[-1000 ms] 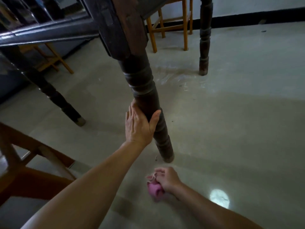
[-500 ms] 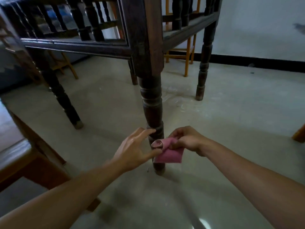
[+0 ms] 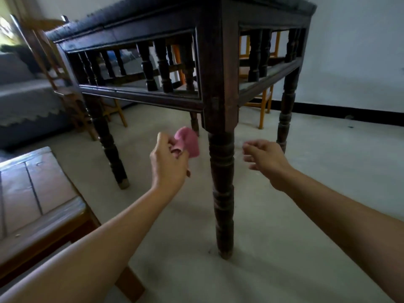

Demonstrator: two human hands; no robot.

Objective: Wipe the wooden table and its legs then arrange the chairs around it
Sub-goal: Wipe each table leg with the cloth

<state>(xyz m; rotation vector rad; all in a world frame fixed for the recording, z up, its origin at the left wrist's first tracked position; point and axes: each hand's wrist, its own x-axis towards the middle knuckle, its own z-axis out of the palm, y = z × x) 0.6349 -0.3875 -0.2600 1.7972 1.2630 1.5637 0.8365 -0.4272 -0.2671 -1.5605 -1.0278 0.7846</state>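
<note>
A dark wooden table with a spindle rail stands in front of me, seen from low down. Its near corner leg is turned and reaches the floor between my arms. My left hand grips a pink cloth in the air just left of that leg. My right hand hovers to the right of the leg with loosely curled fingers and holds nothing. Neither hand touches the leg.
A wooden chair seat sits close at my lower left. Light wooden chairs stand behind the table at the left and at the back. A grey sofa is at far left. Pale floor spreads to the right.
The pink cloth passed from my right hand to my left hand. Both hands rose from near the leg's foot, and my view lifted to take in the table's rail.
</note>
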